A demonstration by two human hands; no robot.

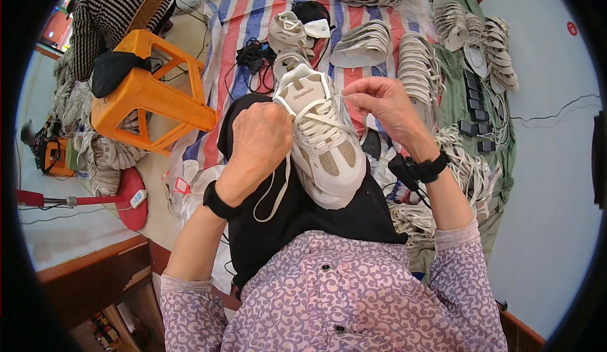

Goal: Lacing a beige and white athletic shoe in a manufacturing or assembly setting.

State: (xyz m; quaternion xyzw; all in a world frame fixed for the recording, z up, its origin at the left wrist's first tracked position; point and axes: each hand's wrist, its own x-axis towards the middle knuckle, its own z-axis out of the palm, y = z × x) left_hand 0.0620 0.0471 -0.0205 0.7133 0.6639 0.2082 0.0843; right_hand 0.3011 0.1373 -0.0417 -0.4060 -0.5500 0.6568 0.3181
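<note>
A white and beige sneaker (327,162) rests on my lap over black cloth, its toe toward me. Its cream shoelace (318,124) crosses the tongue in several rows. My left hand (260,138) is closed beside the shoe's left collar, gripping the lace; a loose length hangs in a loop below it. On the other side, my right hand (387,106) pinches thumb and forefinger together by the upper eyelets. A thin pale strand, seemingly the lace, shows at those fingertips, partly hidden. Both wrists wear black bands.
Beyond my knees, shoe pieces (361,43) lie stacked on a striped sheet (243,4), with another sneaker (289,34) and black cables (256,58). An orange stool (129,102) stands left. Bundled laces (465,168) and black adapters (475,102) lie right. Another person (117,4) is at upper left.
</note>
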